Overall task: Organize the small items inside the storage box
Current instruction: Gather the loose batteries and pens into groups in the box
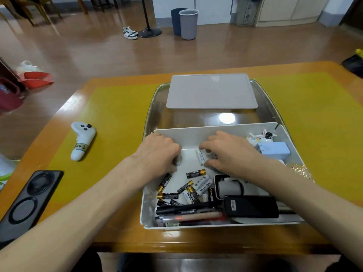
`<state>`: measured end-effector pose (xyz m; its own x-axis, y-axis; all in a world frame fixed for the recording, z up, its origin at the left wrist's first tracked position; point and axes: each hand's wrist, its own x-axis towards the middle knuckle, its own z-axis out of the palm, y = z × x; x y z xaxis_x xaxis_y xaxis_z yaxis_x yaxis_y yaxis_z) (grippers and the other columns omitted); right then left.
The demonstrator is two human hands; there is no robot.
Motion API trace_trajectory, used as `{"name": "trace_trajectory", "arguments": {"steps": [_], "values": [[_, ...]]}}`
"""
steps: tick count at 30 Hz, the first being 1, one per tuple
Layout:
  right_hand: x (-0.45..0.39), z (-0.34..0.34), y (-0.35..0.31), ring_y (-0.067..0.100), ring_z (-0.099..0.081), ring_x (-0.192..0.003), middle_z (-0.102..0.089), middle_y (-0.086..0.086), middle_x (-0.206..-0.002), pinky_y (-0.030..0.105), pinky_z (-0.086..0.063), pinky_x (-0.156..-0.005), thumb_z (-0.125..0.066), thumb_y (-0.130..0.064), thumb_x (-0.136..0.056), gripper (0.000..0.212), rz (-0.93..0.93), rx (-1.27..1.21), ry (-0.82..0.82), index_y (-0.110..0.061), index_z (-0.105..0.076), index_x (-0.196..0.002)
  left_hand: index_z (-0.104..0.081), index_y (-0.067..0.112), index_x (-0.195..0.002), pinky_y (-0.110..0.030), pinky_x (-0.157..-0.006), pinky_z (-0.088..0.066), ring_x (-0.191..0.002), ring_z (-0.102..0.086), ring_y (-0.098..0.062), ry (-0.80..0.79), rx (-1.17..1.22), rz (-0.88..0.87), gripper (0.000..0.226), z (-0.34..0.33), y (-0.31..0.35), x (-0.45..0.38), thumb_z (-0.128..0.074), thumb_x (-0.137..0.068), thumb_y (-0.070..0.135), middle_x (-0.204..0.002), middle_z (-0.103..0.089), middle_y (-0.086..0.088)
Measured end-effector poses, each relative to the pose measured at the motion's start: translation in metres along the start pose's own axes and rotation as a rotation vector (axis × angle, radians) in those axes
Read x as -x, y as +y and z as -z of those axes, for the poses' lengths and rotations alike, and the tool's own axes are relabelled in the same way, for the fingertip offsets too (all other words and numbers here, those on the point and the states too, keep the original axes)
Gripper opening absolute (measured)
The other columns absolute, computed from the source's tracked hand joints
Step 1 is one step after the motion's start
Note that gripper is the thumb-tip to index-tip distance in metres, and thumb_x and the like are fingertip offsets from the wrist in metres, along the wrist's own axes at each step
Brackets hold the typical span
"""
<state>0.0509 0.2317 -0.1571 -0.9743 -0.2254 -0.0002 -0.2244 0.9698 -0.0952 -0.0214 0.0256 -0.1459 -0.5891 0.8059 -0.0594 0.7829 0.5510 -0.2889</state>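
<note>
Both hands are down in the far end of the white storage box (149, 209), sorting batteries. Left hand (159, 150) has its fingers curled down over a white battery (178, 160) whose end pokes out below the knuckles; looks like it's holding it, though the fingertips are hidden. Right hand (229, 152) pinches a second white cell (200, 157) between forefinger and thumb, the cell lying on the box floor just left of that hand. My read: the step is pulling the white batteries into their own group at the far wall, with bare floor between the two grips. Nearer the body from both hands lies the unsorted pile: black-and-gold batteries (195, 173), more white "Heybright" cells (204, 186), then pens (188, 213) along the near wall. A black case (251, 207) and a black-rimmed white box (228, 186) sit below the right forearm; a pale blue charger (275, 150) and small figurines (259, 137) are right of the right hand. Next move calls for laying both cells parallel and flush, then reaching back toward the body for the remaining white ones without scattering the black-gold lot. The box lid (212, 91) is beyond both hands.
</note>
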Motion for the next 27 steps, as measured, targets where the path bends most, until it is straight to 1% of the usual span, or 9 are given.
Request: {"name": "trace_trajectory", "arguments": {"steps": [2, 4, 8, 11, 13, 16, 18, 22, 27], "values": [[-0.005, -0.002, -0.004, 0.017, -0.048, -0.112, -0.062, -0.01, -0.11, 0.035, -0.045, -0.073, -0.065, -0.045, -0.089, 0.037, 0.002, 0.021, -0.019, -0.027, -0.062, -0.121, -0.064, 0.025, -0.096, -0.032, -0.066, -0.039, -0.092, -0.066, -0.024, 0.006, 0.045, 0.017, 0.023, -0.003, 0.001, -0.004, -0.069, -0.084, 0.045, -0.097, -0.069, 0.004], [-0.008, -0.002, -0.008, 0.018, -0.05, -0.115, -0.063, -0.009, -0.113, 0.036, -0.046, -0.077, -0.063, -0.045, -0.09, 0.036, 0.001, 0.023, -0.026, -0.027, -0.062, -0.121, -0.062, 0.024, -0.095, -0.032, -0.061, -0.037, -0.091, -0.065, -0.025, 0.009, 0.073, 0.03, 0.017, -0.005, 0.001, -0.007, -0.065, -0.086, 0.038, -0.096, -0.067, 0.003], [-0.006, 0.011, -0.004, 0.023, -0.056, -0.113, -0.064, -0.004, -0.114, 0.037, -0.049, -0.077, -0.058, -0.041, -0.094, 0.027, -0.034, -0.005, 0.007, -0.027, -0.064, -0.117, -0.062, 0.023, -0.099, -0.032, -0.061, -0.038, -0.091, -0.064, -0.024, 0.02, 0.098, 0.017, 0.026, -0.008, -0.001, -0.009, -0.065, -0.087, 0.045, -0.097, -0.064, 0.003], [0.001, 0.018, 0.008, 0.029, -0.061, -0.101, -0.066, 0.001, -0.104, 0.038, -0.052, -0.07, -0.053, -0.025, -0.094, 0.016, -0.083, 0.139, 0.01, -0.022, -0.064, -0.104, -0.065, 0.027, -0.11, -0.031, -0.059, -0.04, -0.092, -0.065, -0.02, 0.1, 0.126, -0.025, 0.028, -0.007, -0.001, -0.01, -0.062, -0.089, 0.046, -0.101, -0.064, 0.007], [0.006, 0.016, 0.009, 0.03, -0.061, -0.1, -0.065, 0.003, -0.099, 0.036, -0.049, -0.067, -0.052, -0.025, -0.092, 0.014, -0.108, 0.195, -0.009, -0.02, -0.063, -0.098, -0.064, 0.03, -0.116, -0.031, -0.06, -0.042, -0.095, -0.065, -0.018, 0.138, 0.155, -0.047, 0.03, -0.005, 0.003, -0.012, -0.058, -0.092, 0.049, -0.105, -0.064, 0.008], [0.004, 0.011, 0.0, 0.03, -0.061, -0.105, -0.065, 0.005, -0.105, 0.034, -0.038, -0.066, -0.054, -0.034, -0.094, 0.024, -0.132, 0.192, -0.023, -0.024, -0.064, -0.113, -0.061, 0.031, -0.123, -0.032, -0.06, -0.04, -0.1, -0.063, -0.02, 0.116, 0.183, -0.08, 0.035, -0.002, 0.014, -0.018, -0.053, -0.096, 0.051, -0.11, -0.063, 0.006], [-0.001, 0.008, -0.005, 0.03, -0.062, -0.105, -0.065, 0.007, -0.108, 0.032, -0.034, -0.066, -0.057, -0.036, -0.093, 0.025, -0.131, 0.215, -0.026, -0.025, -0.063, -0.115, -0.063, 0.032, -0.12, -0.033, -0.062, -0.044, -0.103, -0.062, -0.021, 0.091, 0.18, -0.1, 0.035, 0.001, 0.02, -0.02, -0.05, -0.096, 0.055, -0.112, -0.061, 0.005], [-0.007, 0.005, -0.007, 0.03, -0.063, -0.101, -0.065, 0.006, -0.106, 0.033, -0.036, -0.067, -0.06, -0.033, -0.092, 0.021, -0.178, 0.203, -0.046, -0.023, -0.061, -0.11, -0.069, 0.03, -0.102, -0.036, -0.068, -0.053, -0.103, -0.059, -0.019, 0.083, 0.182, -0.128, 0.032, 0.005, 0.026, -0.021, -0.049, -0.098, 0.054, -0.107, -0.057, 0.004], [-0.007, 0.005, -0.006, 0.028, -0.063, -0.099, -0.067, 0.003, -0.104, 0.033, -0.038, -0.069, -0.063, -0.032, -0.084, 0.027, -0.243, 0.096, -0.052, -0.026, -0.065, -0.11, -0.069, 0.03, -0.103, -0.032, -0.061, -0.04, -0.103, -0.057, -0.019, 0.063, 0.227, -0.121, 0.015, 0.005, 0.022, -0.021, -0.055, -0.098, 0.034, -0.105, -0.057, 0.005]]}}
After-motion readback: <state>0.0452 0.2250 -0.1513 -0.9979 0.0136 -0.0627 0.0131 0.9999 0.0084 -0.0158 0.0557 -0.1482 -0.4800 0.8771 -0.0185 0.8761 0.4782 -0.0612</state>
